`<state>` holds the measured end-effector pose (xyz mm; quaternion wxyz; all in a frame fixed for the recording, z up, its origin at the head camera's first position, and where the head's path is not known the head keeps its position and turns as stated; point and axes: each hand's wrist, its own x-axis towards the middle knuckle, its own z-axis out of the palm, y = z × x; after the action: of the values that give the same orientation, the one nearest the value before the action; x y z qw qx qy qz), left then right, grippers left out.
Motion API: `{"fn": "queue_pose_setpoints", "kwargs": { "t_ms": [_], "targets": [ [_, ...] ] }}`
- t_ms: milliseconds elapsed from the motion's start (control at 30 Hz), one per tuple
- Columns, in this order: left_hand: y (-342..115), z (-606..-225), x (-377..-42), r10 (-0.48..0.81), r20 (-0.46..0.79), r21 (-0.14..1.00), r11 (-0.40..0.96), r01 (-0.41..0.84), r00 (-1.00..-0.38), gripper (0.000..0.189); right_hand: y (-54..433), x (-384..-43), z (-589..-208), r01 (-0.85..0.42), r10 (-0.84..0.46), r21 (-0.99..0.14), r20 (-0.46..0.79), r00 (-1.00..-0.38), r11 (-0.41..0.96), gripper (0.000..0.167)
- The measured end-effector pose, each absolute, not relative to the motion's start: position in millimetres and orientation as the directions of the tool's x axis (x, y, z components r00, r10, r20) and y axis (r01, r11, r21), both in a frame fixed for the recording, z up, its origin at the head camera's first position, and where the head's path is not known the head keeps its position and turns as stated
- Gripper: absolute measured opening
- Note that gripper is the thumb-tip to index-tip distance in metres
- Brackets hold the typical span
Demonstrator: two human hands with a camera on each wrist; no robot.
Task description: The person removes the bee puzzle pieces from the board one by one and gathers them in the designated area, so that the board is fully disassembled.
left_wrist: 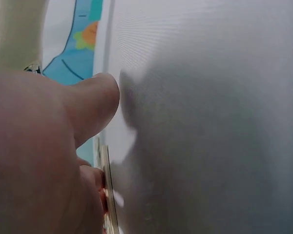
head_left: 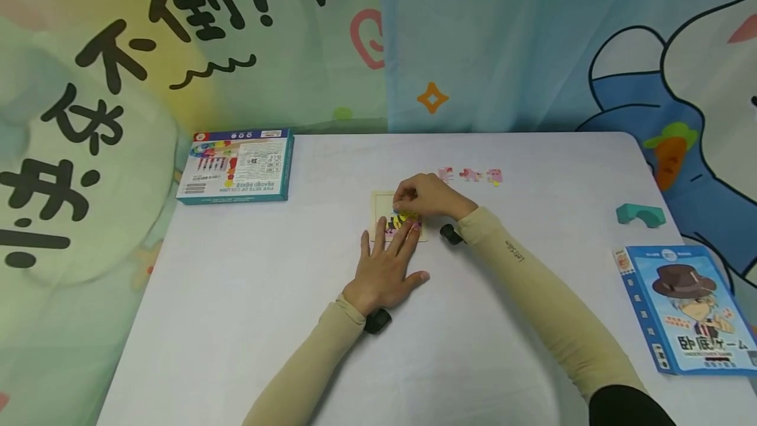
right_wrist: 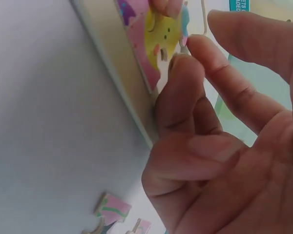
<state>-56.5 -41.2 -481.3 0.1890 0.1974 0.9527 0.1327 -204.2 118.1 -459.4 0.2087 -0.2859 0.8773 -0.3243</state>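
A pale puzzle board (head_left: pixel 381 201) lies in the middle of the table, its lower part covered by jigsaw pieces with a yellow and pink picture (right_wrist: pixel 158 34). My left hand (head_left: pixel 387 271) rests with fingers spread on the board's near part and thumb out to the side. From the right, my right hand (head_left: pixel 432 194) reaches over the board with bent fingers. Its index fingertip (right_wrist: pixel 198 44) meets a blue-edged puzzle piece (right_wrist: pixel 185 22); the thumb shows apart from the index in the right wrist view. Whether they pinch that piece is unclear. Fingers hide much of the picture.
Several loose pink puzzle pieces (head_left: pixel 470 175) lie in a row behind my right hand. A flat boxed game (head_left: pixel 236 166) sits at the far left. At the right are a green arch block (head_left: pixel 641 215) and a blue box (head_left: pixel 688 311). A printed curtain (head_left: pixel 473 38) hangs behind.
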Motion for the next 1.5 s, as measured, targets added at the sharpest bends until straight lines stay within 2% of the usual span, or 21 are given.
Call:
{"fn": "queue_pose_setpoints", "kwargs": {
  "t_ms": [200,433,633,1133,1500],
  "targets": [
    [-40.8,-483.1,-57.9,0.426,-0.323,0.325,0.889,0.323,-0.845,0.087,116.0,-203.2,-454.2,-0.382,-0.633,-0.666,-0.177,-0.754,0.641,0.011],
    [-40.7,-481.3,-57.9,0.42,-0.337,0.323,0.892,0.315,-0.843,0.087,114.0,-202.8,-450.6,-0.344,-0.605,-0.665,-0.204,-0.77,0.662,0.011],
    [-41.0,-477.9,-57.2,0.415,-0.322,0.314,0.895,0.317,-0.851,0.087,114.6,-204.0,-451.4,-0.304,-0.585,-0.679,-0.227,-0.778,0.668,0.021],
    [-37.1,-478.2,-60.0,0.407,-0.314,0.284,0.902,0.325,-0.858,0.085,115.8,-208.8,-460.6,-0.268,-0.561,-0.666,-0.273,-0.782,0.696,0.006],
    [-32.2,-472.1,-58.6,0.394,-0.285,0.206,0.915,0.346,-0.874,0.083,121.6,-211.5,-461.7,-0.219,-0.552,-0.75,-0.224,-0.803,0.624,0.005]
  ]
}}
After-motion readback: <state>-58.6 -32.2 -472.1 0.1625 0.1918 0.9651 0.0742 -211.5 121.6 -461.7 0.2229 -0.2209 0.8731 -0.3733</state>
